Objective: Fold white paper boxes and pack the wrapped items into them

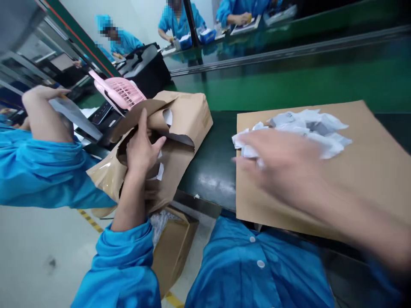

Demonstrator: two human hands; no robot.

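My left hand (143,149) reaches into the torn mouth of a large brown paper bag (192,115). Its index finger and thumb are spread apart, while the other fingers are partly hidden. Crumpled brown paper and white scraps show around the opening. On the right, my right hand (282,160) is smeared by motion above a heap of small white packets (308,124). Whether its fingers hold a packet cannot be made out. The packets lie on a flat cardboard sheet (369,179).
A co-worker's bent arm (48,115) is close on my left. Behind the bag stand a pink handheld fan (123,92) and a black case (147,68). Below the bench edge is an open cardboard box (176,239) with clear plastic inside. Other people in blue work across the green bench (289,77).
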